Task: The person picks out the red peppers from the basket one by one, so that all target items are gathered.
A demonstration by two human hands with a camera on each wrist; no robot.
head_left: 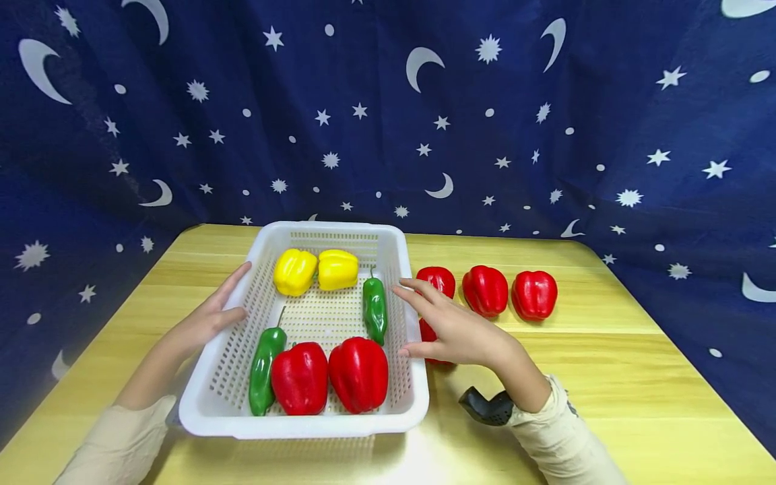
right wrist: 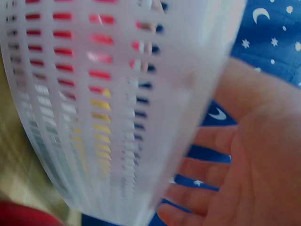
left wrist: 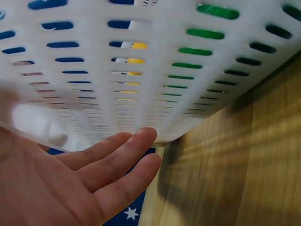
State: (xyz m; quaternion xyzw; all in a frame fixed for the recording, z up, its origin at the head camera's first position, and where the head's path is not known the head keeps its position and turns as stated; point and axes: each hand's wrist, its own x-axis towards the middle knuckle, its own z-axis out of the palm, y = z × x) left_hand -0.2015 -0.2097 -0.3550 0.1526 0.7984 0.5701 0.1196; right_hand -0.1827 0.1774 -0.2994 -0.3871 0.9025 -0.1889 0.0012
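Observation:
A white perforated plastic basket (head_left: 303,427) stands on the wooden table in the head view. Inside are two red bell peppers (head_left: 359,374), two yellow ones (head_left: 295,272) and two long green peppers (head_left: 374,310). At its left side my left hand (head_left: 203,323) straddles the rim, thumb over the inner side and straight fingers (left wrist: 120,157) along the outer wall. On the right side, my right hand (head_left: 451,330) reaches across the rim with spread, nearly straight fingers. In the right wrist view its fingertips overlap the rim's edge, partly hidden behind it.
Several more red bell peppers (head_left: 485,291) are on the table right of the basket; one (head_left: 427,330) is partly hidden by my right hand. A black curved piece (head_left: 487,407) is at the right sleeve. A blue star-and-moon curtain (head_left: 364,135) hangs behind the table (head_left: 636,377).

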